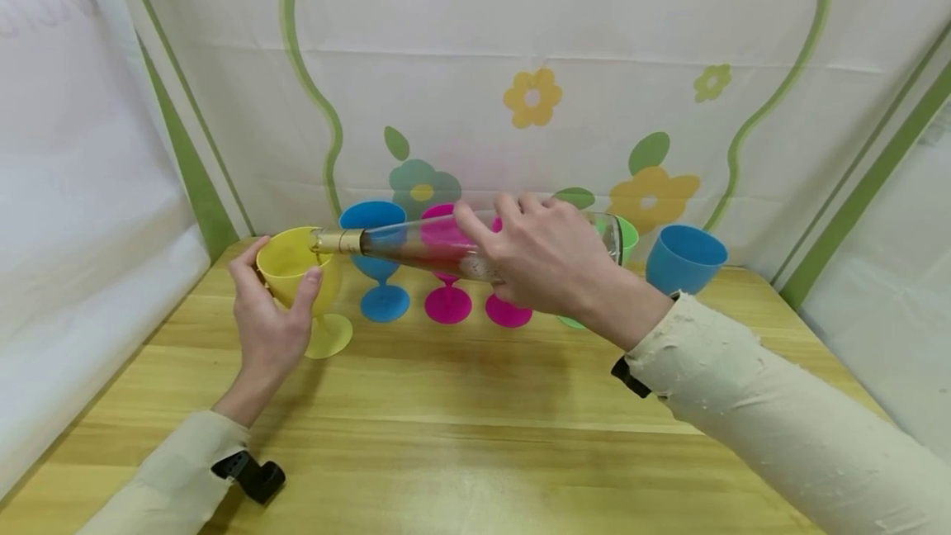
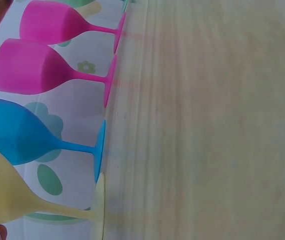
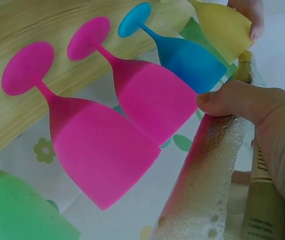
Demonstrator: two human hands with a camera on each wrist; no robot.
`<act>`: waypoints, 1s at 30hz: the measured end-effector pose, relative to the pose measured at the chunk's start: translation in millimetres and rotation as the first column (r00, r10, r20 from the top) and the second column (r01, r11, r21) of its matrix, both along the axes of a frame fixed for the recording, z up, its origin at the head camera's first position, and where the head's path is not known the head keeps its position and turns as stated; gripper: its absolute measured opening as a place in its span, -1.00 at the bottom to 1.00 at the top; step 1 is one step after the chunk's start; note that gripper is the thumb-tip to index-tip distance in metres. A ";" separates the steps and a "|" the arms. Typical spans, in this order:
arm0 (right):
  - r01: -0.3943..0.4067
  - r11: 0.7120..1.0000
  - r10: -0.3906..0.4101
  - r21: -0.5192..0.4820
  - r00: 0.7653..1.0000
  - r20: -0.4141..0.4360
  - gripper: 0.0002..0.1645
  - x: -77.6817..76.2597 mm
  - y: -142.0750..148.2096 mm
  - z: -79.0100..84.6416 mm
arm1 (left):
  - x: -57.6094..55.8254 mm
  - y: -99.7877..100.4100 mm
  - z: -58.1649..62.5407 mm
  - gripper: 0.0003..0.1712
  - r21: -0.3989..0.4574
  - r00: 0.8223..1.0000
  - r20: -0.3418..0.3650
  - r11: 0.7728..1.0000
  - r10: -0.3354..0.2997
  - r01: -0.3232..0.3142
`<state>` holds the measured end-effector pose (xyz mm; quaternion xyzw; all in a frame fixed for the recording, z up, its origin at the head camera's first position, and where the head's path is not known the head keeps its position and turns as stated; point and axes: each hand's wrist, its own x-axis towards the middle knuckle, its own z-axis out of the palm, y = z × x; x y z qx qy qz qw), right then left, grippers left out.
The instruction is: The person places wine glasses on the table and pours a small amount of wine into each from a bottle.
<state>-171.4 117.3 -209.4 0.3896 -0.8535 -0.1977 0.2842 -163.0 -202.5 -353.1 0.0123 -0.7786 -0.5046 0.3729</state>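
At the left of the head view stands a yellow goblet [image 1: 286,275]. My left hand [image 1: 271,312] grips its bowl, thumb on the near side and fingers round the far side. My right hand [image 1: 553,258] holds a clear glass bottle [image 1: 416,246] from above by its body. The bottle lies almost level, its gold-wrapped neck [image 1: 338,241] at the yellow goblet's rim. What seems a thin trickle shows at its mouth. Through the glass in the right wrist view, bubbly liquid [image 3: 197,195] is visible. How full the goblet is cannot be seen.
Beside the yellow goblet, a blue goblet [image 1: 384,302] and two pink ones [image 1: 448,304] stand in a row, partly behind the bottle. Farther right come a green goblet [image 1: 630,236], mostly covered, and another blue one [image 1: 683,261]. A flower-patterned curtain [image 1: 446,106] hangs behind the wooden table [image 1: 446,452].
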 end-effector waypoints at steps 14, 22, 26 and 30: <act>-0.021 1.000 0.022 0.016 0.999 -0.047 0.00 1.9 -1.4 5.3 | 1.3 -0.8 0.5 -0.15 -0.008 1.000 -0.007 1.000 0.007 -0.007; -0.028 0.999 0.030 0.026 0.997 -0.066 -0.08 2.2 -2.0 7.5 | 1.9 -1.4 0.6 -0.15 -0.022 1.000 -0.003 1.000 0.016 -0.016; -0.039 0.999 0.041 0.027 0.996 -0.074 -0.13 3.4 -2.7 10.2 | 1.9 -1.5 0.5 -0.15 -0.021 1.000 -0.001 1.000 0.014 -0.014; -0.054 0.998 0.056 0.019 0.994 -0.090 -0.27 3.5 -4.4 13.3 | 1.9 -1.6 0.4 -0.15 -0.024 1.000 -0.002 1.000 0.014 -0.014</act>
